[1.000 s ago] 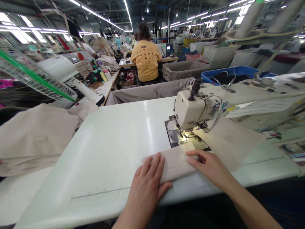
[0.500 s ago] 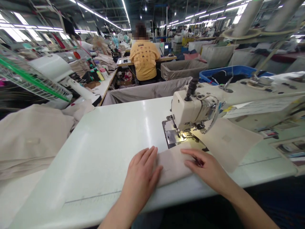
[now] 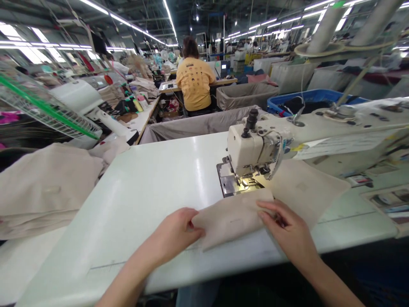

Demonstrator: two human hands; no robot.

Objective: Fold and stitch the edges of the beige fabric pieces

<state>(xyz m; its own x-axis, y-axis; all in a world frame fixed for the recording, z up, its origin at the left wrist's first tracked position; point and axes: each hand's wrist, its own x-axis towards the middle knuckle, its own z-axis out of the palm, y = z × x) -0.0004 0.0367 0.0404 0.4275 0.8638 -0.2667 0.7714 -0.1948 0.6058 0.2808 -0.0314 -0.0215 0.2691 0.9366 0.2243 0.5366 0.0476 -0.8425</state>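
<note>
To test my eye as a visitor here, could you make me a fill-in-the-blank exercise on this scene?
The left hand and right hand touch ____ ends of the same cloth.
The tub beyond the sewing machine is ____.
The shirt on the nearest person ahead is ____.
The fabric pile lies to the ____ of the sewing machine.

Missing words: opposite; blue; yellow; left.
</note>
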